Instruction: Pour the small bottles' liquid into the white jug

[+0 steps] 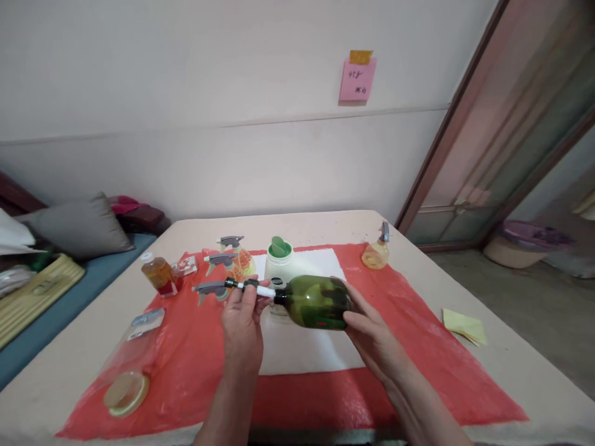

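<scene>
A dark green pump bottle (316,301) lies sideways in the air over a white sheet, its neck to the left. My right hand (372,331) is wrapped round the base of the bottle. With closed fingers, my left hand (244,313) grips the black-and-white pump head (253,287), whose white tube runs into the bottle's neck. Just behind stands a white tub (277,263) with a green scoop (279,246) in its green-rimmed mouth. Several spray bottles with grey triggers (220,259) are close to my left hand, partly hidden by it.
A red plastic sheet (195,347) lies under the white sheet (302,356) on the table. A bottle of amber liquid (160,275), a clear packet (139,337) and a round lid (126,393) are at left. At right are another spray bottle (375,253) and yellow papers (463,326).
</scene>
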